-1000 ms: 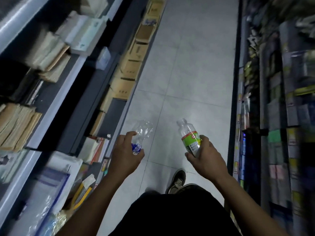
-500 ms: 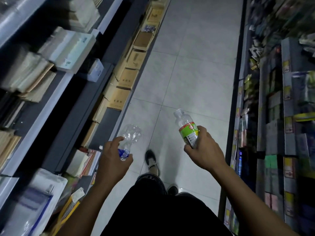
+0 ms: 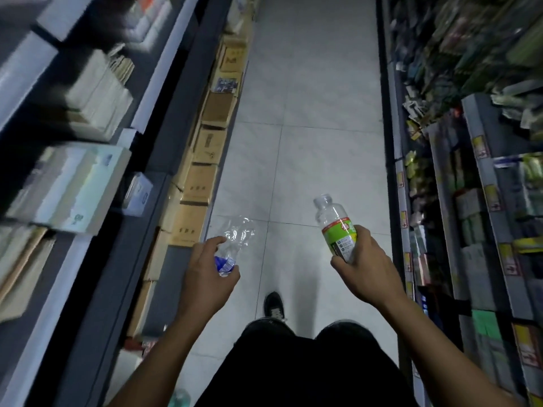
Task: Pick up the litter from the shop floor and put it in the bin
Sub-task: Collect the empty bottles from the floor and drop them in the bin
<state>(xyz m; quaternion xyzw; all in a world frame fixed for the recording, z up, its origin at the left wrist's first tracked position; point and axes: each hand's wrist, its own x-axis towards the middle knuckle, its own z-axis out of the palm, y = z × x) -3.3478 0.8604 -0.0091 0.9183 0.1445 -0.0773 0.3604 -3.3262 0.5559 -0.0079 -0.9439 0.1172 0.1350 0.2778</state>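
Observation:
My left hand (image 3: pixel 205 277) grips a crumpled clear plastic bottle (image 3: pixel 236 239) with a blue label, held by its lower end. A clear, uncapped bottle with a green label (image 3: pixel 336 227) stands tilted in my right hand (image 3: pixel 365 265), neck pointing up and away. Both hands are out in front of me at waist height above the pale tiled floor (image 3: pixel 311 142). No bin is in view.
I stand in a narrow aisle. Shelves of books and paper (image 3: pixel 73 183) run along the left, with cardboard boxes (image 3: pixel 202 171) lined at their foot. Packed goods shelves (image 3: pixel 476 201) run along the right. My dark shoe (image 3: pixel 273 304) steps forward on the tiles.
I have walked forward along the aisle; shelves and boxes slid back past me. Both hands keep the same bottles, held slightly higher. My feet have swapped lead.

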